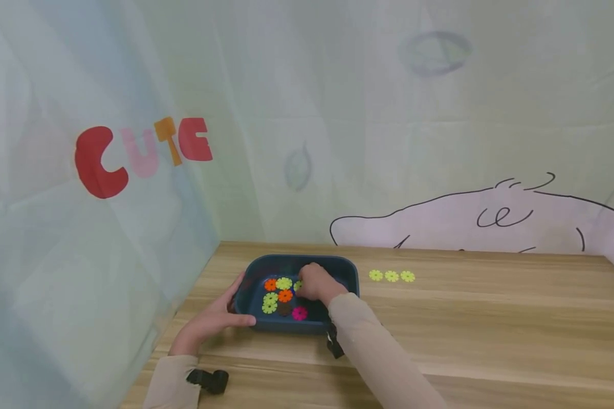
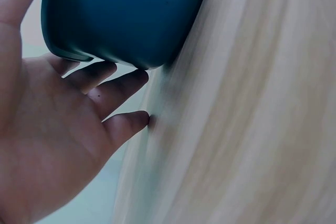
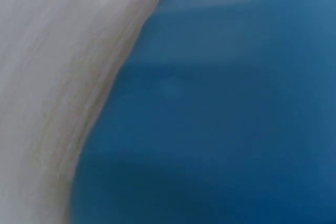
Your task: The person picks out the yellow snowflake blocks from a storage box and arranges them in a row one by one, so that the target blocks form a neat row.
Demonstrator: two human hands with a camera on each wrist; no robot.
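A dark blue plastic bin (image 1: pixel 291 327) stands on the table with several small flower-shaped discs in it. Among them are orange discs (image 1: pixel 285 295), yellow-green discs (image 1: pixel 269 306), a brown disc (image 1: pixel 284 309) and a magenta disc (image 1: pixel 299 313). My left hand (image 1: pixel 217 318) holds the bin's left end, thumb along the near rim and fingers against the outer wall (image 2: pixel 126 19). Inside the bin, my right hand (image 1: pixel 317 282) reaches down with bent fingers beside a partly covered yellow-green disc (image 1: pixel 298 286). I cannot tell whether the hidden fingertips pinch a disc.
Three yellow-green discs (image 1: pixel 391 276) lie in a row on the wooden table (image 1: pixel 491 324), right of the bin. A printed cloth (image 1: pixel 276 113) hangs behind and to the left. Only blurred bin wall (image 3: pixel 210 103) and wood show in the right wrist view.
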